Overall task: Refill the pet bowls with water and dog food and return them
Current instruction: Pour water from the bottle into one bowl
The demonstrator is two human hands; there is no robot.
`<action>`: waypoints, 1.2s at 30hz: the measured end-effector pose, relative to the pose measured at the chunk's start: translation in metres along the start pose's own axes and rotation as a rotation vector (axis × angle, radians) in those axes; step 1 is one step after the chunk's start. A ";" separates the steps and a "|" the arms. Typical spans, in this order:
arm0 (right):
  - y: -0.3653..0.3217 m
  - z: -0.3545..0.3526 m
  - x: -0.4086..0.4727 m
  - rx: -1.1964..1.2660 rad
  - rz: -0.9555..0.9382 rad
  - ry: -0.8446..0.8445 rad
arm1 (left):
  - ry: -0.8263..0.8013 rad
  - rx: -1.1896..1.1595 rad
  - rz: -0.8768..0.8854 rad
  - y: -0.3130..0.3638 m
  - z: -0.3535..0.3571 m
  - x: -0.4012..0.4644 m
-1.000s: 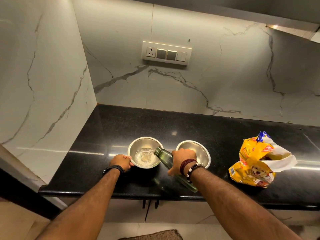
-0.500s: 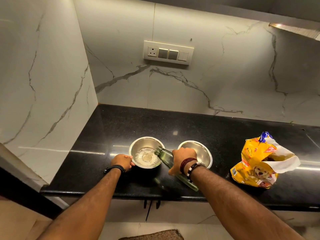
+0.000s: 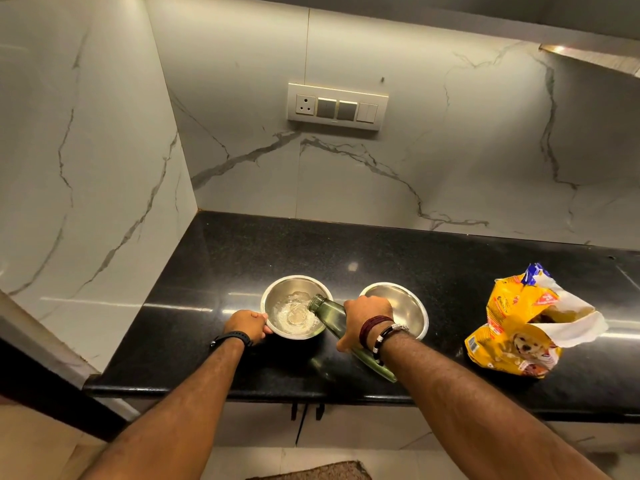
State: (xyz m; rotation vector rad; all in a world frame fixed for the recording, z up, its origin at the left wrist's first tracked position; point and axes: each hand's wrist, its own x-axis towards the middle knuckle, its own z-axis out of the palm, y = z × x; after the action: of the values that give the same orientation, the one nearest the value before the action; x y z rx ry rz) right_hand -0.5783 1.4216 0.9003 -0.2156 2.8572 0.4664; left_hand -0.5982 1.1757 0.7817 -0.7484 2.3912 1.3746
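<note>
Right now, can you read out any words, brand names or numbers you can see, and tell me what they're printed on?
None can be read.
Yellow dog food bag: printed labels, a red badge and a barcode, all too small and blurred.
Switch panel: no markings visible.
Green bottle and steel bowls: no text visible.

Head-high, angled down at countertop (image 3: 242, 258)

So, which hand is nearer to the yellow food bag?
Right. The right hand grips the green bottle between the bowls, closer to the bag. The left hand holds the left bowl, farther away.
</note>
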 end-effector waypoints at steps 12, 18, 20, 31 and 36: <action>0.001 -0.001 0.003 -0.027 0.001 0.000 | 0.002 -0.062 0.025 0.009 0.000 -0.010; 0.002 0.000 0.004 -0.003 0.009 0.003 | 0.013 -0.091 -0.002 0.012 0.000 -0.014; 0.002 0.000 0.004 0.010 0.011 -0.001 | 0.016 -0.085 -0.005 0.012 -0.001 -0.014; 0.001 -0.001 -0.002 0.137 0.029 0.001 | 0.079 -0.016 -0.028 0.019 -0.001 -0.026; 0.002 0.000 -0.003 0.214 0.027 0.025 | 0.104 -0.003 -0.031 0.017 0.000 -0.023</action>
State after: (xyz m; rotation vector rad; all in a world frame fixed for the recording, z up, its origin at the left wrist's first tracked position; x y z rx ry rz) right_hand -0.5759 1.4239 0.9013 -0.1457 2.9091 0.1610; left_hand -0.5886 1.1899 0.8049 -0.8743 2.4455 1.3595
